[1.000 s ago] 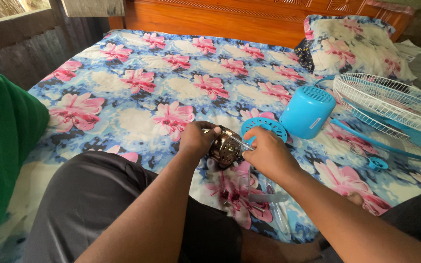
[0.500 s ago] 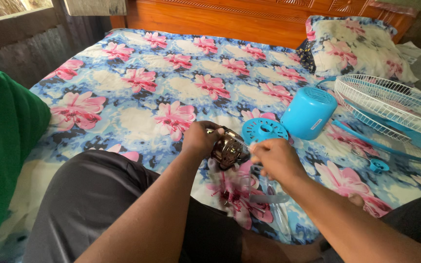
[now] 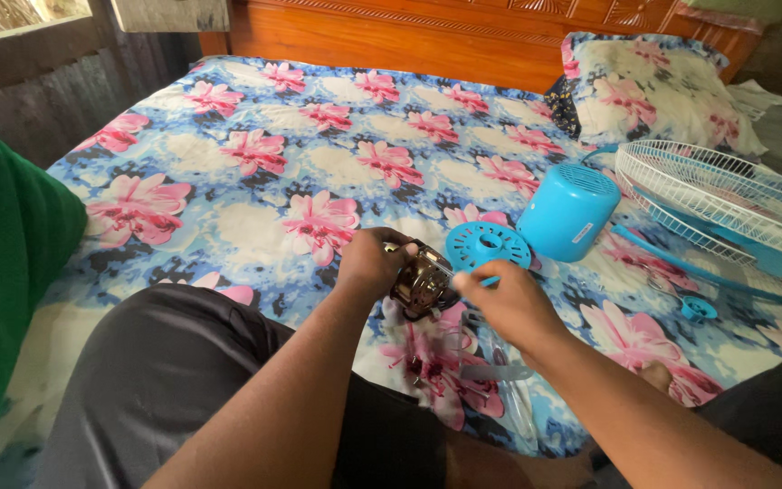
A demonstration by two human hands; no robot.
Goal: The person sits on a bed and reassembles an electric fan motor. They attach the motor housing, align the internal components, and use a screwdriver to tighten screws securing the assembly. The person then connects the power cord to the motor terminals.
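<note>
The person's left hand is closed around a dark metal fan motor, gripping it from the 9 o'clock side just above the flowered bedsheet. The right hand comes in from 4 o'clock with its fingers pinched together at the motor's edge; whether they hold a small tool or part cannot be told. A round blue plastic disc lies on the sheet just beyond the motor, at about 1 o'clock from it. Farther out the same way rests a blue motor cover, and at 2 o'clock a white wire fan guard. A flowered pillow sits against the wooden headboard at 12 o'clock.
</note>
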